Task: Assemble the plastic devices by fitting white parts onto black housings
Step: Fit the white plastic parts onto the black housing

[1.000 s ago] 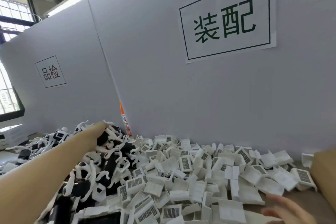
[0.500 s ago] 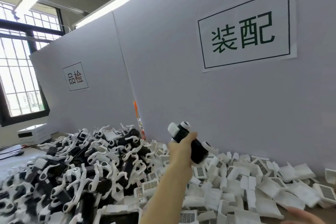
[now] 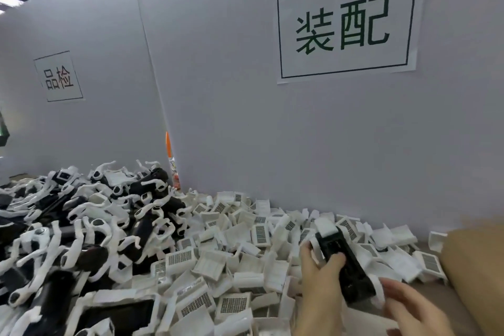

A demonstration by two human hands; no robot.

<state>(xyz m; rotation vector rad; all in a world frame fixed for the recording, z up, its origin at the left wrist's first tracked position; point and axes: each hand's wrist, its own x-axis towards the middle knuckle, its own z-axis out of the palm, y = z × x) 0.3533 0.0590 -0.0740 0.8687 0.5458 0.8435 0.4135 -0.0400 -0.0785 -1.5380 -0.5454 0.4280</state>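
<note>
The left hand (image 3: 321, 267), which half a second ago held a black housing (image 3: 345, 262) up high over the heap, has brought it down low at the right, fingers and thumb curled round it, a white piece at its top end. The right hand (image 3: 409, 305) has come in with fingers spread loose, touching the lower end and gripping nothing. With the housing fetched, fitting looks next, from the white parts (image 3: 245, 248) littering the bench just beside.
</note>
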